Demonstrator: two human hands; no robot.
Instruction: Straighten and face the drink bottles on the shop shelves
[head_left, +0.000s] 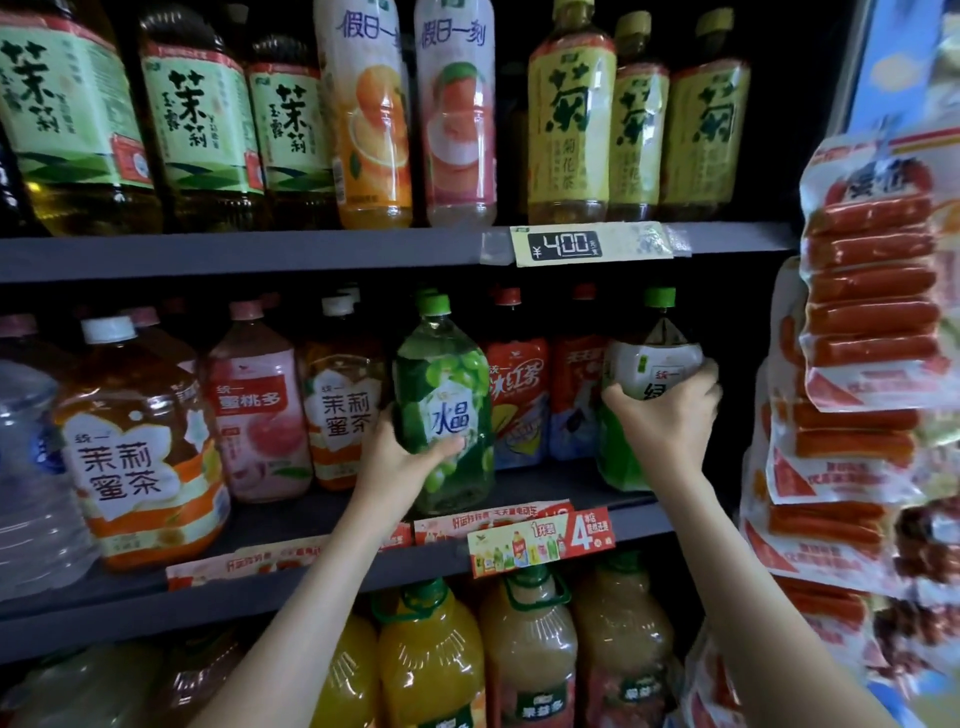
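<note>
On the middle shelf (311, 525) my left hand (402, 457) grips a tall green grape-drink bottle (447, 384) with a green cap, its label facing me, standing near the front edge. My right hand (670, 415) grips a green-tea bottle (647, 364) with a white and green label at the right end of the same shelf; my fingers cover part of its label. Two red iced-tea bottles (519, 395) stand further back between the two held bottles.
Jasmine tea (135, 447), peach (260, 410) and water bottles fill the middle shelf's left. Tea and fruit drinks line the top shelf (260, 254); juice jugs (431, 665) stand below. Hanging sausage packs (872, 291) crowd the right side beside my right arm.
</note>
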